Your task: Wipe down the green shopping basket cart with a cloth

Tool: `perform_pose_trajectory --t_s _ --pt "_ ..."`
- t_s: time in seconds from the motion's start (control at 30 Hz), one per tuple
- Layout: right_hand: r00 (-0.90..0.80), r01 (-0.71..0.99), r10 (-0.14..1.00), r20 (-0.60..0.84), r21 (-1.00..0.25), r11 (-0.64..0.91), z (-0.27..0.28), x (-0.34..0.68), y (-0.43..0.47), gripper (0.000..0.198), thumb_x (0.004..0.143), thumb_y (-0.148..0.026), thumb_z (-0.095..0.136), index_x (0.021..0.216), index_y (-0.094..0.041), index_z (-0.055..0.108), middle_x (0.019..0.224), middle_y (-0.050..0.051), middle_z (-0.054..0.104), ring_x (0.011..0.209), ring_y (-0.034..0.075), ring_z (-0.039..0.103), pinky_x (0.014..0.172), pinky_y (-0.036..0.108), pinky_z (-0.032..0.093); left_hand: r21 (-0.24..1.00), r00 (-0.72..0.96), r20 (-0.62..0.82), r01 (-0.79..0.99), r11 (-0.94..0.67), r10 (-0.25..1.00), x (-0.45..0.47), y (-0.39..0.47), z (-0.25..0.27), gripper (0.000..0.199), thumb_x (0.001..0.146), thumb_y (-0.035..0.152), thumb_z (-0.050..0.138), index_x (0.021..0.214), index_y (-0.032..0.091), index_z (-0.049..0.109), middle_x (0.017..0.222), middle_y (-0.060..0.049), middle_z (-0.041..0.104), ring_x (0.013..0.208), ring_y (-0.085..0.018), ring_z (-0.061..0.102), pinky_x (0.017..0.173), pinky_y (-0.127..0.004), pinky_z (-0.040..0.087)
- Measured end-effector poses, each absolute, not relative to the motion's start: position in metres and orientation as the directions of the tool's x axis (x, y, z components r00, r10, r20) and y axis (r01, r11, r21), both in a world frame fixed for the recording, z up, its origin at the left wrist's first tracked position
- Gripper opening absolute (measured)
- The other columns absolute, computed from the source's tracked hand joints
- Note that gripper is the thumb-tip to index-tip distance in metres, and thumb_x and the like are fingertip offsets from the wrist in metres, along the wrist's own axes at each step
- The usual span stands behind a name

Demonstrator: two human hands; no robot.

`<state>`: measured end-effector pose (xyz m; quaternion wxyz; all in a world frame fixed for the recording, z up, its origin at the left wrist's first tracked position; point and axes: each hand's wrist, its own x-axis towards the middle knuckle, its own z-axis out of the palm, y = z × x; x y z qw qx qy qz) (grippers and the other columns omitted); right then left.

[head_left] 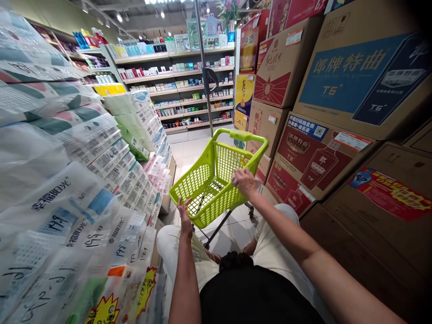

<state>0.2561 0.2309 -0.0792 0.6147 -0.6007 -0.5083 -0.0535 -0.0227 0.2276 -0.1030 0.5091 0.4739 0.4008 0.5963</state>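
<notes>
A lime-green shopping cart (216, 191) with a lattice basket stands in front of my knees, tilted in view. Its basket floor shows gaps and no goods. Beside the basket's near left corner is my left hand (184, 215), fingers spread and holding nothing. Whether its fingertips touch the rim, I cannot tell. My right hand (245, 182) is closed over the basket's right side, at the rim. Something small and pale shows at its fingers, too indistinct to name.
Stacked tissue packs (101, 225) with handwritten prices crowd the left. Printed cartons (324, 153) are piled high on the right. Shelves (178, 87) of small boxes stand at the back, behind a thin upright pole (201, 45). Pale tiled floor (189, 153) runs between.
</notes>
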Motion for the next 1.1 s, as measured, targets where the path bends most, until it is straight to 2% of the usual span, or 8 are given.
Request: perform_pose_trajectory --t_s 0.07,0.17,0.4,0.63,0.8,0.87,1.03,1.1 --pt "0.360 0.723 0.624 0.694 -0.630 0.284 -0.096 0.215 0.220 0.024 0.095 -0.020 0.051 0.098 -0.015 0.074 0.104 0.012 0.071 0.096 0.024 0.060 0.084 0.041 0.053 0.943 -0.035 0.163 -0.289 -0.166 0.986 -0.020 0.227 -0.102 0.067 0.097 0.069 0.023 0.147 0.027 0.041 0.147 -0.010 0.057 0.139 -0.018 0.049 0.121 -0.041 0.033" --pt "0.038 0.860 0.717 0.697 -0.388 0.332 -0.119 0.140 0.202 0.033 0.092 -0.007 0.046 0.111 -0.017 0.071 0.120 0.014 0.068 0.106 0.027 0.058 0.087 0.045 0.054 0.918 -0.058 0.153 -0.362 -0.164 0.986 -0.022 0.229 -0.100 0.062 0.100 0.063 0.023 0.151 0.029 0.030 0.147 -0.010 0.057 0.140 -0.015 0.048 0.124 -0.038 0.027" --pt "-0.245 0.811 0.601 0.761 -0.180 0.557 -0.144 0.091 0.175 0.045 0.098 -0.012 0.047 0.140 -0.025 0.057 0.138 0.006 0.063 0.122 0.022 0.057 0.103 0.038 0.050 0.858 -0.076 0.100 -0.499 -0.125 0.992 -0.036 0.235 -0.097 0.058 0.102 0.059 0.017 0.151 0.029 0.025 0.137 -0.011 0.065 0.132 -0.014 0.057 0.126 -0.043 0.019" --pt "0.246 0.874 0.496 0.833 -0.412 0.257 -0.141 0.154 0.189 0.047 0.097 -0.015 0.050 0.144 -0.021 0.055 0.128 0.014 0.065 0.119 0.028 0.055 0.100 0.046 0.051 0.812 -0.020 0.119 -0.573 -0.109 0.993 -0.029 0.236 -0.103 0.062 0.098 0.067 0.022 0.151 0.034 0.027 0.143 -0.011 0.061 0.136 -0.016 0.054 0.126 -0.044 0.018" --pt "-0.124 0.873 0.504 0.855 -0.148 0.465 -0.153 0.127 0.175 0.046 0.097 -0.013 0.053 0.141 -0.024 0.057 0.125 0.010 0.066 0.117 0.023 0.056 0.101 0.039 0.050 0.821 0.004 0.121 -0.563 -0.098 0.993 -0.025 0.236 -0.106 0.061 0.098 0.067 0.024 0.149 0.034 0.029 0.143 -0.010 0.061 0.134 -0.015 0.055 0.127 -0.043 0.015" --pt "-0.144 0.868 0.503 0.852 -0.135 0.477 -0.163 0.126 0.172 0.046 0.097 -0.012 0.051 0.140 -0.026 0.058 0.121 0.009 0.066 0.114 0.023 0.057 0.099 0.037 0.051 0.821 0.010 0.110 -0.565 -0.086 0.994 -0.026 0.235 -0.105 0.061 0.098 0.067 0.024 0.148 0.033 0.029 0.143 -0.011 0.061 0.132 -0.016 0.057 0.126 -0.043 0.014" --pt "0.372 0.803 0.539 0.756 -0.553 0.222 -0.173 0.137 0.182 0.049 0.096 -0.020 0.048 0.145 -0.021 0.049 0.122 0.015 0.060 0.116 0.030 0.053 0.100 0.050 0.050 0.836 0.031 0.120 -0.542 -0.084 0.992 -0.024 0.237 -0.102 0.065 0.096 0.071 0.026 0.147 0.032 0.030 0.138 -0.012 0.064 0.127 -0.018 0.061 0.124 -0.046 0.021" --pt "0.431 0.755 0.558 0.709 -0.622 0.207 -0.173 0.132 0.185 0.056 0.095 -0.026 0.050 0.150 -0.019 0.042 0.131 0.018 0.054 0.123 0.032 0.050 0.103 0.054 0.048 0.862 0.050 0.118 -0.501 -0.077 0.992 -0.020 0.237 -0.102 0.066 0.095 0.072 0.027 0.147 0.032 0.031 0.136 -0.012 0.065 0.125 -0.018 0.062 0.123 -0.046 0.024"
